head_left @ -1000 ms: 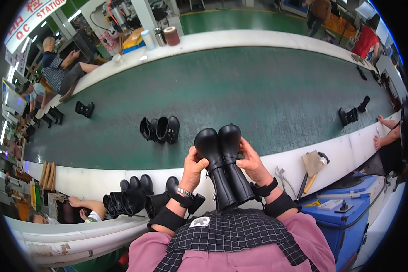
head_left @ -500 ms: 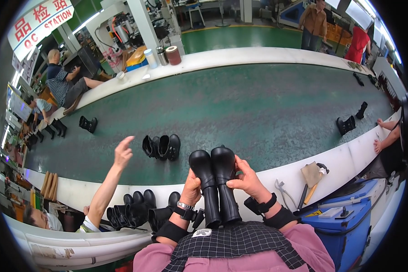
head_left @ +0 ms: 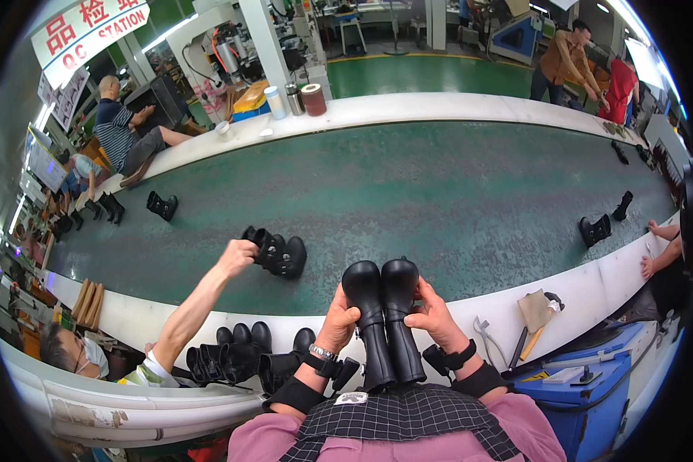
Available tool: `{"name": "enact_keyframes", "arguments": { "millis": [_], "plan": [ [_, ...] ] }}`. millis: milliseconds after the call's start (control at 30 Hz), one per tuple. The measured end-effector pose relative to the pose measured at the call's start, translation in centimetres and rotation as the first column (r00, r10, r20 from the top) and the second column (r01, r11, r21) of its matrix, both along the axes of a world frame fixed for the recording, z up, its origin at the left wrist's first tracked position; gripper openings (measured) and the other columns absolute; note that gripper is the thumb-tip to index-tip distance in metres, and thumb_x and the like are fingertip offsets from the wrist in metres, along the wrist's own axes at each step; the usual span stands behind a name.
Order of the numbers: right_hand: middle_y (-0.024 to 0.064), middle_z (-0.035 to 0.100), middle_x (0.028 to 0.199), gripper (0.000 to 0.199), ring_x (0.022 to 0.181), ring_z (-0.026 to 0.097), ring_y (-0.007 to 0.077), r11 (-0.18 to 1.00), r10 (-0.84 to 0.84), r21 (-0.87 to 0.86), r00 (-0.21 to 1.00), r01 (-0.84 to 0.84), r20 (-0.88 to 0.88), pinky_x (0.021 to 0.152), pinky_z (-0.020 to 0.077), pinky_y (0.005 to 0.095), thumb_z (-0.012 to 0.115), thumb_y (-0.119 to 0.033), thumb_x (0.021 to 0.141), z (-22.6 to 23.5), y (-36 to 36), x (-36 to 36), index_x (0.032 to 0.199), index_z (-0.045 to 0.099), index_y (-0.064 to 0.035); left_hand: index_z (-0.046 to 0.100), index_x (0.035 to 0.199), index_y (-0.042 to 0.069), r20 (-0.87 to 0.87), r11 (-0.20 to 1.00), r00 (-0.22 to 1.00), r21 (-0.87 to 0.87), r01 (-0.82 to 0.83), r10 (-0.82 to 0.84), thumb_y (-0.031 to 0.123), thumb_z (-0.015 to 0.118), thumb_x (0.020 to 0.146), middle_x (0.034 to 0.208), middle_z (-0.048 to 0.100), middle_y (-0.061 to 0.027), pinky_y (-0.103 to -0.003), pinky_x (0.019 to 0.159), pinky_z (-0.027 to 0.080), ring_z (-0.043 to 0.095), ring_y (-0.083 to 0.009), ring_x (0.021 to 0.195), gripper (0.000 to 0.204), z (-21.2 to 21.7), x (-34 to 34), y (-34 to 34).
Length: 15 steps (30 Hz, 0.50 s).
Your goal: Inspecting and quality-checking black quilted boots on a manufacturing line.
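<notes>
Side by side in front of my chest I hold a pair of smooth black boots, toes pointing away and shafts toward my apron. My left hand [head_left: 336, 323] is closed around the side of the left boot [head_left: 373, 331]. On the other side my right hand [head_left: 437, 317] grips the right boot [head_left: 400, 323], its thumb lying across the strap at the ankle. Beyond them, on the green belt, a co-worker's hand [head_left: 240, 257] grasps the top of a pair of buckled black boots [head_left: 285, 257].
Several black boots [head_left: 242, 358] stand on the white ledge at my left. Pliers [head_left: 485, 335], a hammer [head_left: 533, 343] and a beige pad [head_left: 534, 310] lie at my right, above a blue cabinet [head_left: 581, 400]. More boots [head_left: 595, 229] sit on the belt [head_left: 408, 200].
The co-worker's hand has come down from the air onto the buckled boots, which now lean and sit closer together. My hands keep their hold on the pair of smooth boots.
</notes>
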State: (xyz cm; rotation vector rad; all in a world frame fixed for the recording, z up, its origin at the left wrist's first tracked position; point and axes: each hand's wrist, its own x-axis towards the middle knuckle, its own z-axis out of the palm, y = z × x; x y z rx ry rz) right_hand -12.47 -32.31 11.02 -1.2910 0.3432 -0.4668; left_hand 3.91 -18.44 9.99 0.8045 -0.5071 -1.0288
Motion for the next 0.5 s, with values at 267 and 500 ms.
{"name": "enact_keyframes", "arguments": {
  "millis": [267,500],
  "plan": [
    [0.0074,0.043,0.132,0.099,0.118,0.044,0.0207,0.994,0.036,0.101,0.997,-0.043,0.075,0.103,0.0333,0.0356,0.078,-0.031,0.065,-0.9,0.0,-0.6,0.145,0.026,-0.0044,0.045,0.124,0.009,0.260,0.997,0.964,0.073,0.032,-0.050,0.029,0.081,0.069,0.114,0.055,-0.0021,-0.030,0.095,0.040,0.052,-0.0141,0.108,0.068,2.2,0.4,-0.4],
    [0.0072,0.044,0.132,0.095,0.121,0.043,0.0209,0.980,0.013,0.194,0.989,-0.041,0.145,0.108,0.0268,0.0349,0.075,-0.032,0.066,-1.2,0.3,-0.8,0.143,0.029,-0.0024,0.046,0.121,0.006,0.352,0.990,0.932,0.139,0.034,-0.081,0.028,0.082,0.069,0.110,0.056,-0.0029,-0.029,0.091,0.043,0.053,-0.0131,0.103,0.066,3.3,0.0,-0.9]
  ]
}}
